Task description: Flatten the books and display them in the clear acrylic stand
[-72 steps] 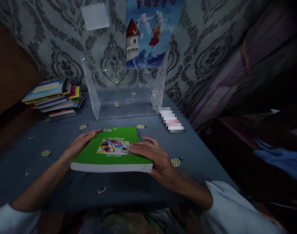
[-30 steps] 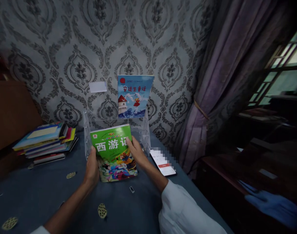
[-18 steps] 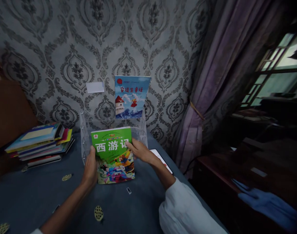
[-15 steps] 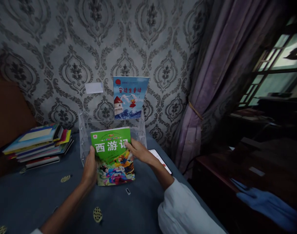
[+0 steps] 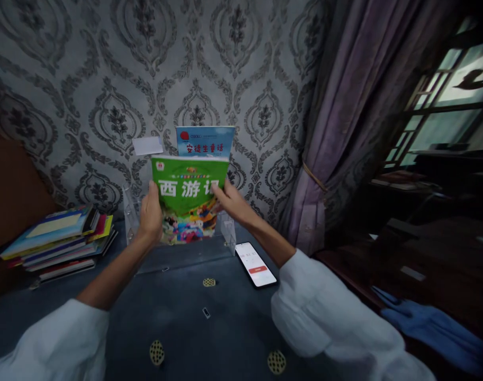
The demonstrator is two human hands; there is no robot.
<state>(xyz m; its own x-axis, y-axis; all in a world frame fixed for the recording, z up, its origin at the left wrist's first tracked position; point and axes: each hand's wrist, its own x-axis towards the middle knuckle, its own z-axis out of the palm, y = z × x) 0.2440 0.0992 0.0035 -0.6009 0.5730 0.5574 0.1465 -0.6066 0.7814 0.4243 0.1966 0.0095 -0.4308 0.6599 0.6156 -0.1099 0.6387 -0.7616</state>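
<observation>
A green picture book (image 5: pixel 189 211) with white title characters is held upright, its cover facing me. My left hand (image 5: pixel 150 212) grips its left edge, and my right hand (image 5: pixel 232 202) grips the right edge with the thumb on the cover. Behind it a blue book (image 5: pixel 204 138) stands in a clear plastic rack (image 5: pixel 228 232), its lower part hidden by the green one. The green book also covers most of the rack's middle. A small white card (image 5: pixel 147 146) shows at the rack's upper left.
A stack of books (image 5: pixel 62 238) lies on the dark cloth-covered table (image 5: pixel 118 338) at the left. A lit phone (image 5: pixel 256 264) lies right of the rack. Behind are a patterned wall and a purple curtain (image 5: pixel 316 174). Blue cloth (image 5: pixel 431 323) lies at the far right.
Both hands have raised the green book, which now overlaps the lower part of the blue book. More of the phone is visible. The view has shifted slightly.
</observation>
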